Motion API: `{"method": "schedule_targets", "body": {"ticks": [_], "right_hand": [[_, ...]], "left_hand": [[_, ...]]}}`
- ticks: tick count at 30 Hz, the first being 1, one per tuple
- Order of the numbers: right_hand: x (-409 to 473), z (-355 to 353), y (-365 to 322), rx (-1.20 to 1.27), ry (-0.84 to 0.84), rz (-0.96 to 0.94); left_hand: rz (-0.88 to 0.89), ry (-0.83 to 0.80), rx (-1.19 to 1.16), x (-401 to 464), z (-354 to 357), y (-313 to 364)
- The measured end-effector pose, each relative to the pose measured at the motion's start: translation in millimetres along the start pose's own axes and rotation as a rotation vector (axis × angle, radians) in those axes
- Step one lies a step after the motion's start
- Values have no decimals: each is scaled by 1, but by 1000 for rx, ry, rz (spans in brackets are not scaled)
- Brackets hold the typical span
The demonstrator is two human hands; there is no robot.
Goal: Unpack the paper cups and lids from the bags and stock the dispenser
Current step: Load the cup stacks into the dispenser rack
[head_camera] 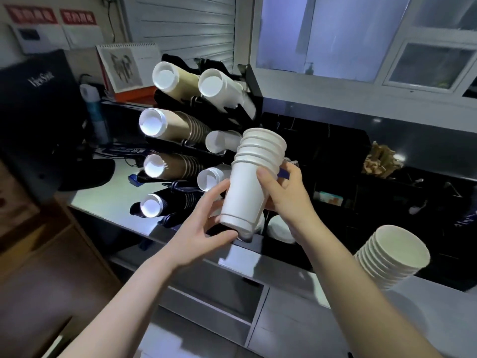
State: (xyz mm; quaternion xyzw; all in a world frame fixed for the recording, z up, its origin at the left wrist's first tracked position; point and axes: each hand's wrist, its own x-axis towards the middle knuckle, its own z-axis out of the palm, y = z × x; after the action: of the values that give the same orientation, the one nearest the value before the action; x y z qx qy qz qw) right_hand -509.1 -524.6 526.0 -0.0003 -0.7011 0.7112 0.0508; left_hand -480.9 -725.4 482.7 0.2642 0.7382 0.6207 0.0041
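Dim counter nook: white desk (108, 202) along the left, window (322, 34) behind, black monitor (38, 112) at far left with a spray bottle (94, 112) beside it and a desk calendar (124, 65) further back. Black wire dispenser (247, 83) stands on the desk, two columns of tilted slots, cup bottoms facing the camera. Left column: kraft-brown ribbed paper cups (180, 122) in the upper slots, black sleeved cups (154, 205) in the lowest. Right column: plain white cups (222, 85), smooth-walled.

Held stack of white cups (247, 182) sits mid-frame, directly in front of the dispenser's lower right slots, partly blocking them. Rims up, tilted slightly right, several rolled rims showing at the top. Left hand (204, 228) cups the base, fingers curled under and around the bottom cup. Right hand (286, 192) grips the side, thumb across the front wall, fingers wrapped behind.

Second stack of white cups (392, 257) stands on the desk at lower right, open mouth up, well apart from the held one. Dark organiser tray (361, 177) behind the hands holds brown wooden stirrers (379, 161); contents of its other compartments too dark to tell. White lids (281, 231) lie under the right wrist.
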Motion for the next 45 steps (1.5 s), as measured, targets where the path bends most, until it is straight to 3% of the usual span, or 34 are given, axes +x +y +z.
{"method": "schedule_targets", "body": {"ticks": [8, 13, 19, 35, 45], "right_hand": [[23, 40, -14, -264, -16, -63], [29, 59, -33, -361, -155, -136], [41, 75, -63, -415, -306, -86], [79, 96, -95, -570, -318, 57], [96, 90, -82, -665, -217, 81]], "left_hand": [[120, 161, 13, 15, -52, 0], [165, 301, -14, 31, -82, 12], [80, 433, 30, 62, -113, 35], [-67, 389, 203, 115, -144, 53], [-153, 318, 189, 128, -142, 34]]}}
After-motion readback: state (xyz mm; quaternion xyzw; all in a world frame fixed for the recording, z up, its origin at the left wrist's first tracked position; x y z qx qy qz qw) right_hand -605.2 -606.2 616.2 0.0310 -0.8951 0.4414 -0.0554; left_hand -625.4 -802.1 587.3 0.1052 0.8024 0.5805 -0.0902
